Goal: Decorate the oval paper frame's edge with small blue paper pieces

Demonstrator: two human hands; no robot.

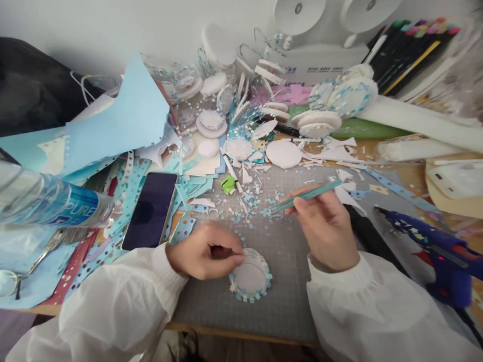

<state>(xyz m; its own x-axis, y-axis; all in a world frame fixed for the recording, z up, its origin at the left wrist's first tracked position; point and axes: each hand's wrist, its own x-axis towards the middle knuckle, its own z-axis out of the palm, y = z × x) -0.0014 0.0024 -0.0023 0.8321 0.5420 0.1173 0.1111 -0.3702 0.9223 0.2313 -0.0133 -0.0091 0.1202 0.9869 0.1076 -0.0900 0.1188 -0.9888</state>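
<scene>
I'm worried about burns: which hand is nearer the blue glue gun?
Right. The right hand, holding tweezers, is to the left of the glue gun; the left hand, at the edge of the white disc, is farther left.

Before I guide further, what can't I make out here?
In the head view:
Tweezers: tips too small and blurred among paper bits to tell whether they grip one.
Decorated disc: upper-left edge partly covered by the left hand.
Glue gun: rear cut off by the right edge.
Bottle: base cut off by left edge.
</scene>
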